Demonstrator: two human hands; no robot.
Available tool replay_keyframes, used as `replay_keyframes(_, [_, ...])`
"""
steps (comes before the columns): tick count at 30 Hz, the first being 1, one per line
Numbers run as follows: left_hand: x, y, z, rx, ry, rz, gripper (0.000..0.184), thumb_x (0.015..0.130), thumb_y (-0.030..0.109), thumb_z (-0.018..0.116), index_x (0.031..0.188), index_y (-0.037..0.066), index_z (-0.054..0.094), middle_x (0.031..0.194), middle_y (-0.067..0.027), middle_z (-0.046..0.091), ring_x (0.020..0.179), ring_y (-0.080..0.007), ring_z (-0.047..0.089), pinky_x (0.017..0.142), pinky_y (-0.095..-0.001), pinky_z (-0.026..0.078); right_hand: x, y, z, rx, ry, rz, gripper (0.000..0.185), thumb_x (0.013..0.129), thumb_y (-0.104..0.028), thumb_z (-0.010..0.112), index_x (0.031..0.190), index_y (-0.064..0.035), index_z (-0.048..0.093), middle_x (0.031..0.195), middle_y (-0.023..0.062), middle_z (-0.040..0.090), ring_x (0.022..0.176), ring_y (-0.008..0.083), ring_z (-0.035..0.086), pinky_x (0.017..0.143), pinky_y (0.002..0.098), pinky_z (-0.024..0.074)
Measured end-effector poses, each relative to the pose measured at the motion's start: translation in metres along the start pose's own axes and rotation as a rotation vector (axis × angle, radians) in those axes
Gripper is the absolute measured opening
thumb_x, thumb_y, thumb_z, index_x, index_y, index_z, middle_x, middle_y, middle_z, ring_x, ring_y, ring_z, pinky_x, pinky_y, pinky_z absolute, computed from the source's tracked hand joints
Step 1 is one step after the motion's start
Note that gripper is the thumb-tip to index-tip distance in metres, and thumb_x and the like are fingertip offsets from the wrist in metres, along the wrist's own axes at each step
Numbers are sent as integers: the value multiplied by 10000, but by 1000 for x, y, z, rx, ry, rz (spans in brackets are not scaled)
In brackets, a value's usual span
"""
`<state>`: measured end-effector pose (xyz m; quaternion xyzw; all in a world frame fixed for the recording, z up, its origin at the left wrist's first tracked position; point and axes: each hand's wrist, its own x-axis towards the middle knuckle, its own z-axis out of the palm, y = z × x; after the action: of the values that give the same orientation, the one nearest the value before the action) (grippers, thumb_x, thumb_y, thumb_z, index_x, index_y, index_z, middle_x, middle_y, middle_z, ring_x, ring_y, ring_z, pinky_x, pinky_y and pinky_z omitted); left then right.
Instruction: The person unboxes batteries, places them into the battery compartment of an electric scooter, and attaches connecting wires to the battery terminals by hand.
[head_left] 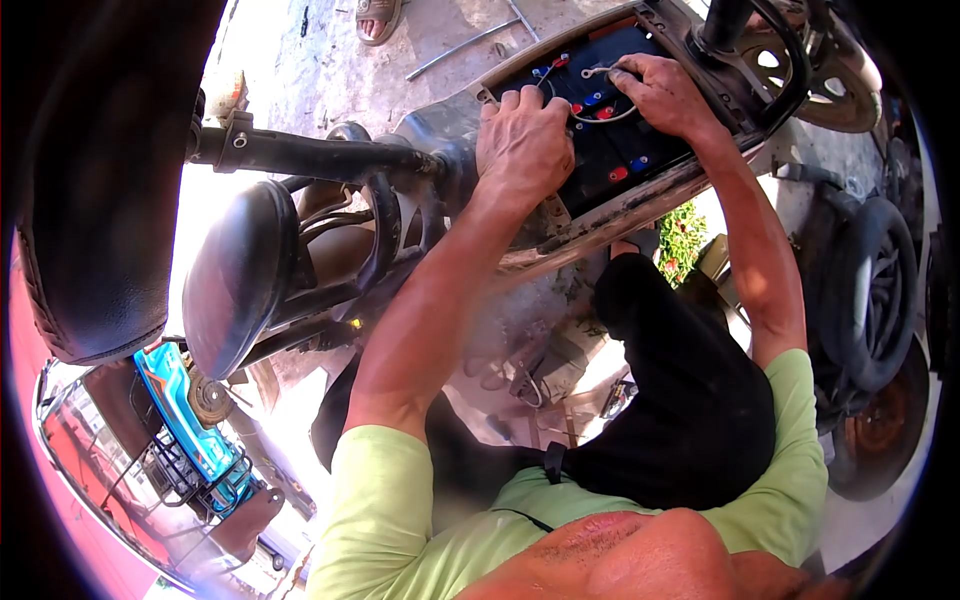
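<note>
Between the fingertips of my right hand (660, 95) is a cable with a ring terminal (590, 72), its bare metal eye pointing left. My left hand (525, 145) has its fingers curled down over the left side of the battery compartment (600, 215); what its fingertips grip, if anything, is hidden. Dark batteries (590, 160) with red and blue terminal caps (618, 174) lie inside. A thin pale wire (610, 120) arcs between the two hands over the batteries.
A black frame tube (320, 150) and a rounded mirror-like part (240, 275) stand at left. Tyres (880, 290) are stacked at right. A metal rod (460, 55) and another person's sandalled foot (378, 18) are on the ground beyond. A blue vehicle (195, 420) shows lower left.
</note>
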<state>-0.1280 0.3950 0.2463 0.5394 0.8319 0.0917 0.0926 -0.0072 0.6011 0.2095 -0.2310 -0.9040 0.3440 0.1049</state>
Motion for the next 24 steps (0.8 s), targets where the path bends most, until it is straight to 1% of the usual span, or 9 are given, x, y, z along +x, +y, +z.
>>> replay_keyframes(10, [1, 1, -1, 27, -41, -6, 365, 869, 236, 688, 1226, 172, 729, 1155, -155, 648, 1164, -340, 593, 967, -452, 447, -1, 0, 0, -5, 5, 1, 350, 974, -301, 614, 1093, 10, 723, 1052, 228, 722, 995, 398, 688, 897, 433, 531])
replay_keyframes(16, [-1, 1, -3, -3, -26, 20, 373, 882, 258, 681, 1247, 191, 721, 1156, -152, 650, 1165, -332, 594, 970, -454, 442, -4, 2, 0, -128, 81, -85, 330, 975, -311, 604, 1054, -17, 731, 1035, 189, 712, 995, 394, 673, 885, 458, 528])
replay_keyframes(19, [0, 1, -3, -4, -31, 20, 377, 885, 267, 679, 1253, 195, 719, 1160, -151, 651, 1167, -328, 593, 973, -454, 439, -5, -2, 0, -194, 70, -67, 322, 977, -317, 596, 1051, -35, 732, 1048, 167, 700, 1005, 384, 669, 885, 463, 526])
replay_keyframes(24, [-1, 0, -3, -12, -32, 20, 394, 881, 273, 678, 1265, 195, 716, 1167, -154, 652, 1170, -331, 591, 980, -451, 436, -6, 2, 1, -212, 98, -70, 305, 981, -298, 590, 1124, -60, 715, 1102, 153, 686, 1025, 382, 663, 884, 461, 530])
